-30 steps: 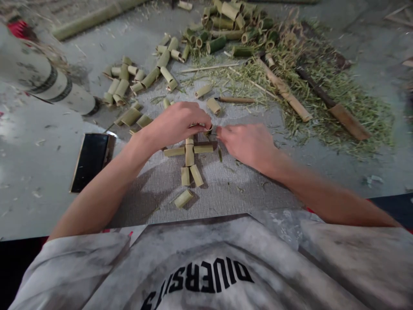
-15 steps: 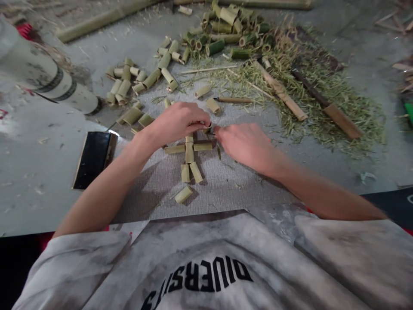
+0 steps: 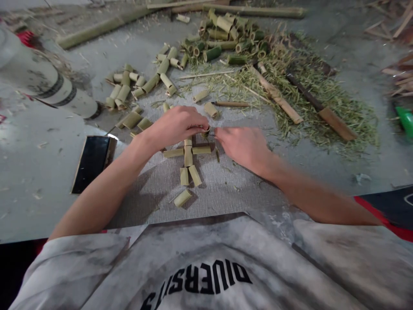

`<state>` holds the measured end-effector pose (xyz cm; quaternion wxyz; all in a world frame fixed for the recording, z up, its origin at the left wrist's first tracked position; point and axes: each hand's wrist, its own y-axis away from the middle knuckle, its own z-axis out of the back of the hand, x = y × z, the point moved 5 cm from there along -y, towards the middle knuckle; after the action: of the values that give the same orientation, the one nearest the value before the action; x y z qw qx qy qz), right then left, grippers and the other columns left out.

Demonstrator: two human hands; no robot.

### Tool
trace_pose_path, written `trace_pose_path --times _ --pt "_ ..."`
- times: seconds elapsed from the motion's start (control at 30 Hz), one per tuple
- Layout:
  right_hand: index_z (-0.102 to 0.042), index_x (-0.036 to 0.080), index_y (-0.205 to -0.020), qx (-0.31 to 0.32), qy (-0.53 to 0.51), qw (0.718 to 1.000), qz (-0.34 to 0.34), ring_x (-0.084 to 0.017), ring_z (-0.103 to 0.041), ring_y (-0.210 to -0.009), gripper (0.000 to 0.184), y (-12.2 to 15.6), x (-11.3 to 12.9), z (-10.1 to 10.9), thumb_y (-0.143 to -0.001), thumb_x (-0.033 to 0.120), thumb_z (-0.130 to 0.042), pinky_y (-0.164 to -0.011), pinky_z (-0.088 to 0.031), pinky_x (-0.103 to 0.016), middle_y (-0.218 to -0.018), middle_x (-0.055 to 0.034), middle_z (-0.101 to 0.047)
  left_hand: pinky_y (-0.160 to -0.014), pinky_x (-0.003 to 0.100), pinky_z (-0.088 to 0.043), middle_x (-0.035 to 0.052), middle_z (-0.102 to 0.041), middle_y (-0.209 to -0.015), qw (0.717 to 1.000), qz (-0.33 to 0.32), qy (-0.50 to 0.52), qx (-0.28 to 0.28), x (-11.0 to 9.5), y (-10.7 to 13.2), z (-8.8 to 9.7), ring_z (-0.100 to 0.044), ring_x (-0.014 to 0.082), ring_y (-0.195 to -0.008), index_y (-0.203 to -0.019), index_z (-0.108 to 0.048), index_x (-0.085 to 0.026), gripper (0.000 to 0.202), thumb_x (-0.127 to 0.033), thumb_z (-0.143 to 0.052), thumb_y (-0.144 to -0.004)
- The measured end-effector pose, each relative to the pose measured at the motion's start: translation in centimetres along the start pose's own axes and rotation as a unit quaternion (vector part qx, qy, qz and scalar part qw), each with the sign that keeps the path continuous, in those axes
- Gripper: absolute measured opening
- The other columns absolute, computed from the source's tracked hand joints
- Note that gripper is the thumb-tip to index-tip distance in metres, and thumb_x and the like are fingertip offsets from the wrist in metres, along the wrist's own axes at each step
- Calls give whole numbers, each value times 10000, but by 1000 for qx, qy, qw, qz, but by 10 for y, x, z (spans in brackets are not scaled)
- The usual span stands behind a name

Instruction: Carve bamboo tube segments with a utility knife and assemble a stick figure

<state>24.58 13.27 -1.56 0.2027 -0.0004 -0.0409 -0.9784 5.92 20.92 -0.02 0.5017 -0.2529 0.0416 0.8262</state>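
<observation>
My left hand [image 3: 180,123] is closed on a short bamboo tube [image 3: 205,134], with its cut end turned to the right. Facing it, my right hand [image 3: 242,145] is closed in a pinch; a thin dark bit shows between its fingertips and the tube, too small to name. Below the left hand lies a figure of bamboo pieces [image 3: 188,156], with two arms, a body and two legs. A loose bamboo piece [image 3: 183,198] rests nearer to me. Ahead of the hands lie two more short pieces [image 3: 211,110] and a slim wooden-handled tool [image 3: 232,104].
Other bamboo assemblies [image 3: 124,88] lie to the left, near a black phone [image 3: 92,163] and a white patterned cylinder [image 3: 69,97]. Behind are piled tubes [image 3: 222,36], green shavings [image 3: 338,112] and a blade with a wooden handle [image 3: 337,123]. Long poles [image 3: 106,29] lie at the back.
The right hand has shifted slightly and its forearm is blurred by motion. The left hand still grips the bamboo tube. The whole view has moved a little.
</observation>
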Motion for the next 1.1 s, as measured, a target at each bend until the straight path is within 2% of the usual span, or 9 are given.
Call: trace_pose_path --times 0.1,0.27,0.4,0.5,0.6,0.73,0.9,1.0,1.1 --pt "-743 246 -1317 20 24 999 -6 -262 -730 -737 410 -3 4 -1 -1177 277 -359 -614 -273 -358 -954 -85 -841 -882 369 -581 83 -848 -1014 1000 -3 -12 -5 -1 -1 0 -776 250 -1008 -1062 -832 -216 254 -287 -594 -1119" --pt "-737 217 -1312 50 52 997 1 -306 -762 -800 427 -8 11 3 -1172 271 -338 -641 -286 -369 -925 -143 -836 -886 368 -572 77 -844 -999 1000 -3 -27 -8 -1 -2 -1 -780 254 -1037 -1051 -818 -220 275 -293 -565 -1132" --pt "-718 204 -1350 69 64 995 22 -280 -739 -765 415 -7 10 5 -1148 228 -357 -630 -263 -370 -938 -128 -840 -853 347 -554 71 -841 -986 1000 0 -25 -15 2 -2 -2 -778 242 -1010 -1047 -816 -225 239 -290 -598 -1122" --pt "-714 228 -1373 50 40 998 24 -245 -715 -768 397 -5 2 7 -1177 304 -377 -615 -220 -368 -1030 -95 -850 -837 346 -550 78 -847 -1000 1000 -2 -11 -15 4 -1 -1 -782 238 -989 -1061 -822 -217 230 -275 -607 -1116" --pt "-739 231 -1316 26 27 999 25 -222 -699 -821 400 -5 -5 8 -1202 360 -378 -617 -194 -369 -1060 -79 -839 -828 340 -552 78 -853 -999 1000 -8 -2 -12 3 0 -1 -789 236 -993 -1071 -827 -220 224 -269 -612 -1113" --pt "-746 206 -1293 3 33 998 51 -199 -667 -842 431 -7 -6 5 -1219 337 -342 -610 -207 -365 -1056 -81 -813 -814 337 -553 76 -855 -1003 1000 -11 -2 -8 2 0 0 -788 231 -979 -1076 -829 -225 249 -295 -596 -1129" --pt "-733 183 -1355 -15 38 998 56 -237 -689 -1075 454 -7 0 3 -1209 250 -309 -595 -246 -365 -1358 -139 -758 -840 360 -566 83 -857 -1021 1000 -9 6 4 0 -1 1 -781 238 -976 -1089 -832 -222 287 -330 -572 -1143" --pt "-720 171 -1394 -4 30 999 43 -274 -676 -1165 459 -6 3 1 -1197 221 -309 -609 -275 -369 -1354 -155 -761 -868 351 -570 72 -855 -1009 1000 -11 14 8 -1 -2 3 -784 226 -974 -1088 -833 -222 282 -323 -575 -1138" --pt "-714 187 -1399 5 24 999 30 -284 -687 -1113 457 -7 4 -2 -1187 222 -311 -636 -301 -368 -1341 -157 -759 -893 338 -569 50 -854 -1006 1000 -10 10 6 -1 -3 4 -785 207 -959 -1081 -833 -237 257 -314 -592 -1127"
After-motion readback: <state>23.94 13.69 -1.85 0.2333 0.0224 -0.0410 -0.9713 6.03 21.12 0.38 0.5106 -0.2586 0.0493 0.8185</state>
